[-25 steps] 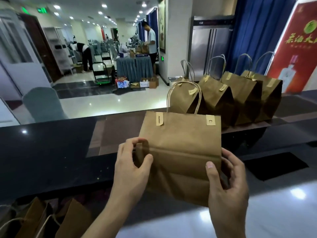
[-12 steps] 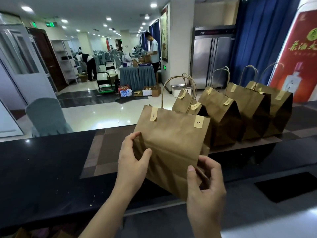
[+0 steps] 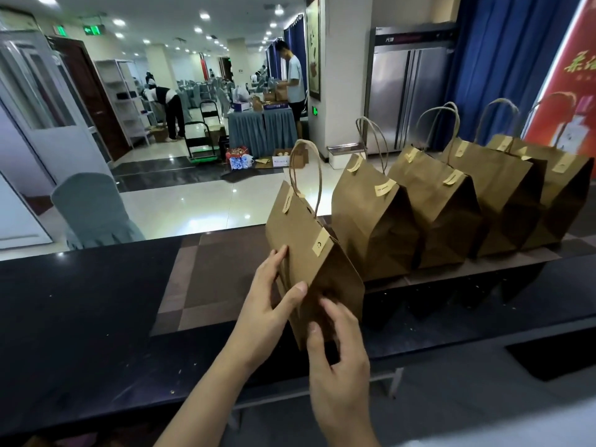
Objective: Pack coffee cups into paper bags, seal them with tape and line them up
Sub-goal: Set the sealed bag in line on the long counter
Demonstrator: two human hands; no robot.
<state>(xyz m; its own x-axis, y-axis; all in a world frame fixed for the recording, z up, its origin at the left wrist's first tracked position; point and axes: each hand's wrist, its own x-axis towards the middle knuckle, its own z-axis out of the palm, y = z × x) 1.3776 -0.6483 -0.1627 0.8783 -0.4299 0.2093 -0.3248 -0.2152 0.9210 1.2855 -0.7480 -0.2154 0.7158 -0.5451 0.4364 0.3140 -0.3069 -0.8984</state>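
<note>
**poster1:** So, head view only. Holding one brown paper bag (image 3: 309,250) up over the dark counter (image 3: 80,317), tilted, just left of the lined-up row. Left hand (image 3: 267,314) gripping its near left edge: thumb across the front face, fingers curled round the side. Right hand (image 3: 338,375) pinching the bottom corner, thumb on the front, fingers tucked under and behind.

**poster2:** Sealed already?

**poster1:** Looks folded shut at the top, with two pale tape strips (image 3: 320,246) over the fold. Twine handle (image 3: 306,175) sticking straight up. Can't see inside, so no telling about cups.

**poster2:** And the row?

**poster1:** Four more bags on the counter to the right, shoulder to shoulder, touching or near enough: nearest bag (image 3: 371,214), second bag (image 3: 442,204), third bag (image 3: 496,195), far bag (image 3: 561,188). All upright, tops folded over and taped, handles up. Held one close beside the nearest, can't tell if touching.

**poster2:** Background?

**poster1:** Big tiled hall. Grey covered chair (image 3: 93,211) past the counter on the left, steel fridge (image 3: 406,91) and blue curtain (image 3: 496,59) behind the row, red poster (image 3: 571,75) far right. Person in a white shirt (image 3: 295,82) at a skirted table (image 3: 263,127) way back, another person bent over (image 3: 167,104) near some shelves (image 3: 125,101).
</note>
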